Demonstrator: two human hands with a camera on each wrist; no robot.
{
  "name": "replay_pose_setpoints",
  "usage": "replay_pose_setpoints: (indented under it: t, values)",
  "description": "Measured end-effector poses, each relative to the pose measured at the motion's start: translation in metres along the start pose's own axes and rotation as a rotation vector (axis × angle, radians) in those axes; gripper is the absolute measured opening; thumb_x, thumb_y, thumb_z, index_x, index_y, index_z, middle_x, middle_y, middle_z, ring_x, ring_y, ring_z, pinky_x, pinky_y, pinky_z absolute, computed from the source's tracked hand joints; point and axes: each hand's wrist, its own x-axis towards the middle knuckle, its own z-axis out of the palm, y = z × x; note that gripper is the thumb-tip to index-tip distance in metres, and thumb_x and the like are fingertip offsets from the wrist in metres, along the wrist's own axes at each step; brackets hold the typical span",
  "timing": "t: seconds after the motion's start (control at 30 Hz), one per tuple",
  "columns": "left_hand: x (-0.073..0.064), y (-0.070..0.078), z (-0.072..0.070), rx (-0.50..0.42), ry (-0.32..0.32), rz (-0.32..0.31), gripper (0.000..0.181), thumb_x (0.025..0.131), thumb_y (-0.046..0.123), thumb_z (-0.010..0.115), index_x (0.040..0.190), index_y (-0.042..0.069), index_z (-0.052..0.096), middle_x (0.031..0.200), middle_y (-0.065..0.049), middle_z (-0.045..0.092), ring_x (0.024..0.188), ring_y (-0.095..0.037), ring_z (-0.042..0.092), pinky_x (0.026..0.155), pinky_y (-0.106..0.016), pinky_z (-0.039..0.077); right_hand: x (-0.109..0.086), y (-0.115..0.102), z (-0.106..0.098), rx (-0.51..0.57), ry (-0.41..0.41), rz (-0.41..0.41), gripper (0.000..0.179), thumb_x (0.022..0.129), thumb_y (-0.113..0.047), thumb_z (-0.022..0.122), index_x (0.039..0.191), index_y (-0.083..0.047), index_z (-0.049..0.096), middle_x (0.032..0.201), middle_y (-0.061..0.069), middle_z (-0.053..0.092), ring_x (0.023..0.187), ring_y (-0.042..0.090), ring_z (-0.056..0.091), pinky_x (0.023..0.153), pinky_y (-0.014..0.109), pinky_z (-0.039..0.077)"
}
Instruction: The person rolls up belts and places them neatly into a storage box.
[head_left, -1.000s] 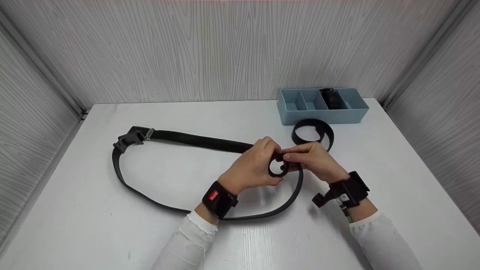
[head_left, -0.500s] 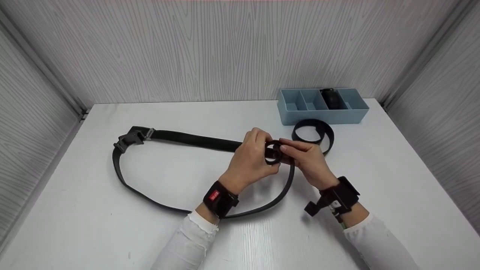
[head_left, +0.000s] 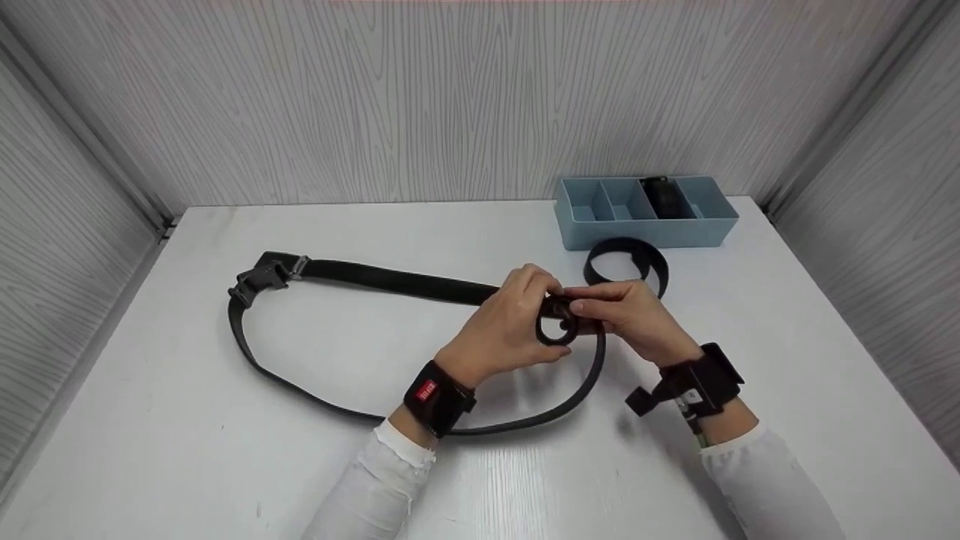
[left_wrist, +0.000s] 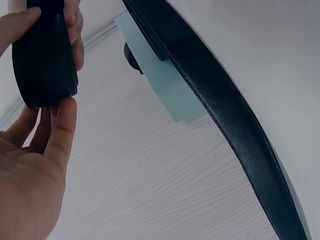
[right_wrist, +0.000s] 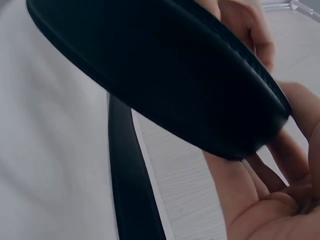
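In the head view, both hands hold a small coil of black leather belt (head_left: 556,339) above the table. My left hand (head_left: 506,330) curls its fingers and thumb round the coil's left side. At its upper right, my right hand (head_left: 637,319) pinches the strap between thumb and fingers. From there the black belt (head_left: 397,280) sweeps left to a dark buckle (head_left: 262,277) and back below the left wrist. Another curl of black strap (head_left: 624,244) stands behind the right hand; how it joins is hidden. The left wrist view shows the coil (left_wrist: 45,65) edge-on, in layers.
A blue divided box (head_left: 637,232) stands at the back right, with a rolled black object (head_left: 664,199) in one compartment. The strap's curl lies close to its front. Wood-grained panels (head_left: 375,105) enclose the white table (head_left: 187,450) at the back and sides.
The coil and both hands shift slightly up and left, then back right and down. The coil turns in the fingers, and the belt's right bend moves with it. The buckle stays almost still.
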Motion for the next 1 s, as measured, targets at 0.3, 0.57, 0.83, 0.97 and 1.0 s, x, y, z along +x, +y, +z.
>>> replay_pose_setpoints:
  t: [0.3,0.57,0.83,0.97,1.0]
  values:
    - [0.001,-0.001,0.005,0.072,0.096,-0.015,0.061,0.071,0.029,0.092,0.115,0.004,0.058,0.112,-0.006,0.057,0.103,-0.021,0.055,0.091,-0.029,0.052,0.003,0.004,0.010,0.070,0.034,-0.032,0.034,0.097,-0.007,0.073,0.129,0.004,0.070,0.120,0.014,0.075,0.104,0.023,0.074,0.089,0.035,0.060]
    - [0.001,-0.001,0.009,0.137,0.235,-0.076,0.061,0.071,0.032,0.093,0.110,0.002,0.057,0.106,-0.009,0.056,0.099,-0.023,0.055,0.084,-0.032,0.057,0.002,0.009,0.025,0.111,0.169,-0.084,0.038,0.098,-0.009,0.072,0.133,0.005,0.066,0.116,0.010,0.075,0.101,0.019,0.074,0.086,0.033,0.060]
    - [0.001,-0.002,0.005,0.066,0.124,-0.041,0.070,0.072,0.033,0.096,0.120,0.002,0.056,0.118,-0.009,0.054,0.110,-0.024,0.054,0.098,-0.031,0.051,0.003,0.008,0.012,0.117,0.137,-0.061,0.040,0.097,-0.009,0.073,0.132,0.008,0.065,0.118,0.014,0.074,0.101,0.022,0.075,0.088,0.036,0.060]
    - [0.001,-0.003,0.004,0.047,0.054,0.023,0.069,0.073,0.028,0.095,0.125,0.002,0.056,0.123,-0.009,0.054,0.114,-0.024,0.054,0.102,-0.030,0.049,0.003,0.005,0.001,0.081,0.066,-0.016,0.036,0.097,-0.009,0.073,0.130,0.005,0.069,0.119,0.014,0.074,0.102,0.023,0.075,0.087,0.034,0.060]
    - [0.001,-0.002,0.005,0.039,0.039,0.040,0.069,0.073,0.027,0.095,0.125,0.002,0.057,0.123,-0.009,0.055,0.115,-0.024,0.054,0.102,-0.029,0.048,0.002,0.004,-0.002,0.061,0.040,-0.003,0.034,0.097,-0.009,0.073,0.128,0.003,0.070,0.118,0.014,0.074,0.102,0.023,0.075,0.086,0.033,0.060]
